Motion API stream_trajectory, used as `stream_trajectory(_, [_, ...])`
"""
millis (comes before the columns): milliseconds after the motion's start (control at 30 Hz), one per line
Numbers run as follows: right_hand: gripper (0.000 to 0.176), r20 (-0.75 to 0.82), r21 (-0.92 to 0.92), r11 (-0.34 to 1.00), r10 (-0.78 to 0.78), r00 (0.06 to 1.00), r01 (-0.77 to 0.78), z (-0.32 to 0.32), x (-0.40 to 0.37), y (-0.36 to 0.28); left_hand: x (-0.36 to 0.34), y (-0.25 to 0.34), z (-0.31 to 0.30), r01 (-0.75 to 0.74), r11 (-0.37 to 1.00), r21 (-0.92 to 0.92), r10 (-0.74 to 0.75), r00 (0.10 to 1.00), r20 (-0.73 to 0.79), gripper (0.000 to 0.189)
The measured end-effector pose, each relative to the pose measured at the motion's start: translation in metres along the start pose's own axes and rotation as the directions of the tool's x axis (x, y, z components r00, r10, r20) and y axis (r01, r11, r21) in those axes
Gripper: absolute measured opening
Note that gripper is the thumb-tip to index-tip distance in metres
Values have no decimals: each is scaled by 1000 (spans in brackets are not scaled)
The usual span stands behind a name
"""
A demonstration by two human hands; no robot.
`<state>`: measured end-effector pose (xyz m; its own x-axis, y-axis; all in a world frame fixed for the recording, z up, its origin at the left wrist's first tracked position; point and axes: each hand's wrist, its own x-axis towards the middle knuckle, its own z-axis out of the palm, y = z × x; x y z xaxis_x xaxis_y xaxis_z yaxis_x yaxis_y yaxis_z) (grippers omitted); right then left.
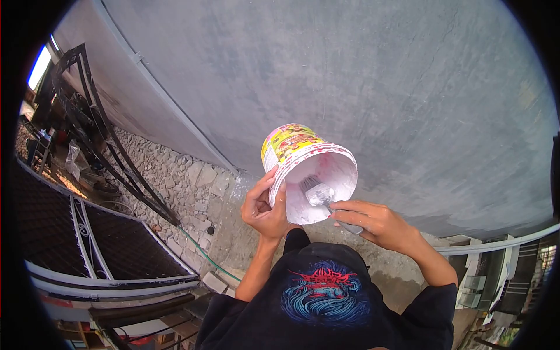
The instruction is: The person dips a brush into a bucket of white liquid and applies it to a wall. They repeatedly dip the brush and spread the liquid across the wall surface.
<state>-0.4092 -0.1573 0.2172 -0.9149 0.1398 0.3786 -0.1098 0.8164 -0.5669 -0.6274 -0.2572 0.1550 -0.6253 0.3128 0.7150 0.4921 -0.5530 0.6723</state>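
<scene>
My left hand (268,205) grips a small paint bucket (296,144) by its side near the rim, thumb at the edge. The bucket has a yellow printed label and a white inside smeared with paint, and it is tilted so its mouth faces me. In my right hand (376,223) is a paintbrush (319,192), held by the handle. Its bristles reach into the bucket, close to the inner wall, and white paint coats its middle part.
A grey wall (373,70) rises in front. Rubble (175,175) lies along the wall's foot at left, beside a dark curved metal frame (111,134). A green hose (204,254) runs over the ground. To the left stands a dark-roofed structure (122,239).
</scene>
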Motion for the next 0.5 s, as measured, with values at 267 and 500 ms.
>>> stream_trajectory(267, [42, -270, -4, 1000, -4, 963, 3, -57, 1, -25, -5, -22, -4, 390, 921, 18, -386, 916, -107, 20])
stream_trajectory(500, [34, -581, -411, 911, -268, 769, 7, -134, 22, -39, -32, -54, -16, 558, 830, -20, -551, 811, -197, 22])
